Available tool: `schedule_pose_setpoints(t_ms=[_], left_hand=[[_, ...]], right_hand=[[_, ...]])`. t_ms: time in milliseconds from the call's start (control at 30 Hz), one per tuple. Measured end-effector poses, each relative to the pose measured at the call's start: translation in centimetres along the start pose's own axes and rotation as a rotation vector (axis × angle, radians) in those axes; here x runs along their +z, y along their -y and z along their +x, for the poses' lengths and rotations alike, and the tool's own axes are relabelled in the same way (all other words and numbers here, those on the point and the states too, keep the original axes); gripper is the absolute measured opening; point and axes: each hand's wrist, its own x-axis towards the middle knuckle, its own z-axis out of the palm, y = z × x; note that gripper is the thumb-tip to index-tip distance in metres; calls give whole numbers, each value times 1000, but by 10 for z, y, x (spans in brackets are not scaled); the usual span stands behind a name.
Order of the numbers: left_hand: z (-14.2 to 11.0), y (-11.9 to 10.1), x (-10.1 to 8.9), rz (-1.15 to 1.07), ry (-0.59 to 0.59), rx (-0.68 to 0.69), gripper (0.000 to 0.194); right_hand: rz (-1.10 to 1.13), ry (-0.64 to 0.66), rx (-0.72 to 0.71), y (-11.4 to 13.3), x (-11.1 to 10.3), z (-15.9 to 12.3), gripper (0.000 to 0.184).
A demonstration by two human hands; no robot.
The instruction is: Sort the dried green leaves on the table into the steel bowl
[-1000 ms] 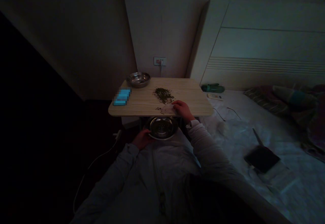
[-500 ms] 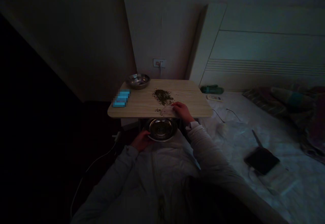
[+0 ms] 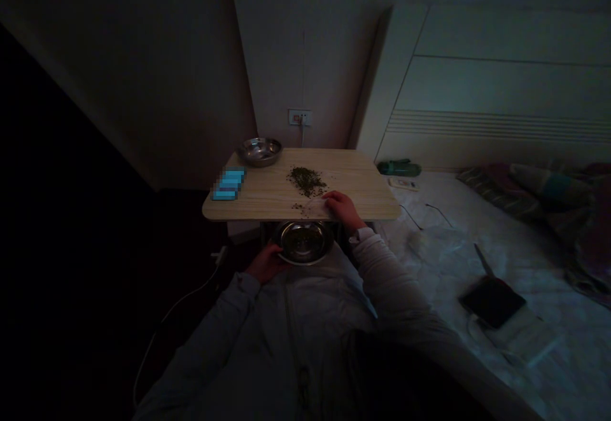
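Observation:
My left hand grips the rim of a shiny metal bowl, held just below the front edge of a small wooden-top table. Some dark green bits lie inside that bowl. On the tabletop my right hand is closed on a thin, whitish, see-through piece, perhaps plastic; its kind is unclear. Just left of the piece are a few loose green bits. Behind them spreads a pile of small dark green dried bits.
A second metal bowl stands at the table's back left, with a lit, pixelated phone-like screen before it. To the right, a bed holds a green bottle, a remote and a dark flat object. A white cable hangs left.
Almost nothing differs. Both hands, the bowl and the whitish piece stay in about the same places; the view has shifted very slightly.

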Motion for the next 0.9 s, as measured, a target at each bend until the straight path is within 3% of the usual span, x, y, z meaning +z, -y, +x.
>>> schedule_pose_setpoints(t_ms=[233,467,900], left_hand=[[-1,-2,0,18,4,-12,25],[4,0,-3,0,24,-9,33],[2,0,-3,6,4,-4,29]], right_hand=[[-2,-16,24,1,1,0,19],[-52,-30,19,1,2,-1,19],[-60,-7,4,-3,0,2,18]])
